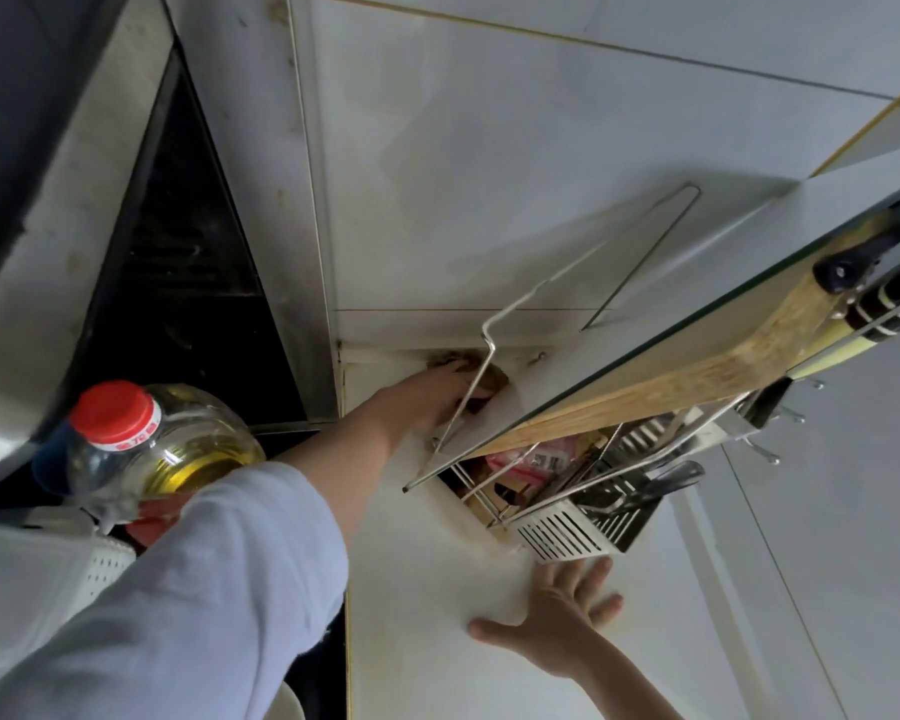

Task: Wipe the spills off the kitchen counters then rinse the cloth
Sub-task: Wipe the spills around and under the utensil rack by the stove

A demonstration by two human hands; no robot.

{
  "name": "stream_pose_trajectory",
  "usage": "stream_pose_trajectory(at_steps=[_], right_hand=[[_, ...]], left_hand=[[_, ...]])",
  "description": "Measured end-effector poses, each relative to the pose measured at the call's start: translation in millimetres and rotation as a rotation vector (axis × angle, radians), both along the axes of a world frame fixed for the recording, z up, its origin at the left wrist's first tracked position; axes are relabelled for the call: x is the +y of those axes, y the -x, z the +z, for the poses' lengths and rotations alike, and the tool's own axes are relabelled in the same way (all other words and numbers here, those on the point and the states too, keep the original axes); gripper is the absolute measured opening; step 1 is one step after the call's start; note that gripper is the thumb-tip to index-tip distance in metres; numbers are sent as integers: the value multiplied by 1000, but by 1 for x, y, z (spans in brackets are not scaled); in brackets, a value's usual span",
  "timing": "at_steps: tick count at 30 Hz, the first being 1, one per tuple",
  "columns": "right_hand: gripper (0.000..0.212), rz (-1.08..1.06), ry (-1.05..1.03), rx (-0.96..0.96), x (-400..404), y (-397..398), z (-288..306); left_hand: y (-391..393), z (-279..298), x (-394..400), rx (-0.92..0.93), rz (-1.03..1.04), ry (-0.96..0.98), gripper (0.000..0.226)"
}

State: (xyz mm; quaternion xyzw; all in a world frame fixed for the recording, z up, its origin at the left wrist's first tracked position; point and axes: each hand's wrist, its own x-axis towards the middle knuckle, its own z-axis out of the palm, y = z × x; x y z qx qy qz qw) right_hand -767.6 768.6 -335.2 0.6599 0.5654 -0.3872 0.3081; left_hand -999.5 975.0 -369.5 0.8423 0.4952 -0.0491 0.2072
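Sleeve: pale blue sleeve point(188, 589) fills the lower left, nearest the camera, on the left arm that reaches up and away toward the back corner of the counter.
Cloth: brownish cloth point(492, 379) sits bunched in the far corner of the white counter point(437, 589), against the wall, partly hidden behind a wire of the rack; its shape is a lump, so no long axis can be told.
Left hand: left hand point(430, 400) lies on top of the cloth, fingers curled down over it and gripping it, palm down.
Right hand: right hand point(562, 621) rests flat on the counter, fingers spread and straight, holding nothing, just in front of the rack's perforated basket.
Rack: metal dish rack point(583, 491) stands on the counter to the right of the cloth; a wooden cutting board point(697, 376) and a white board point(645, 283) lean in it, with dark-handled knives point(884, 298) at its far right end.
Rack contents: pink packet point(531, 462) with print too small to read lies inside the rack.
Oil bottle: clear bottle of yellow oil point(178, 449) with a red cap point(113, 410) stands at left, beside the sleeve; the cap's rim carries small white characters that cannot be read.
Stove area: dark stove top point(178, 283) lies left of the counter corner, beyond the bottle.
Wall: pale tiles point(489, 174) rise behind the cloth.
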Motion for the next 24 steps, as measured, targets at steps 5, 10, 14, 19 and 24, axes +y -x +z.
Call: stream_pose_trajectory(at_steps=[5, 10, 14, 19, 24], right_hand=[[160, -3, -3, -28, 1, -2, -2], [158, -15, -10, -6, -2, -2, 2], [158, -18, -45, 25, -2, -3, 4], [158, -25, -78, 48, -5, -2, 6], [156, -43, -103, 82, -7, -3, 8]], left_hand=[[-9, 11, -10, -92, 122, 19, 62], [9, 18, -40, -15, 356, 29, 74], [35, 10, -56, 126, 471, 23, 66], [32, 12, -78, 226, 596, 149, 61], [30, 22, -102, 263, 547, 150, 70]])
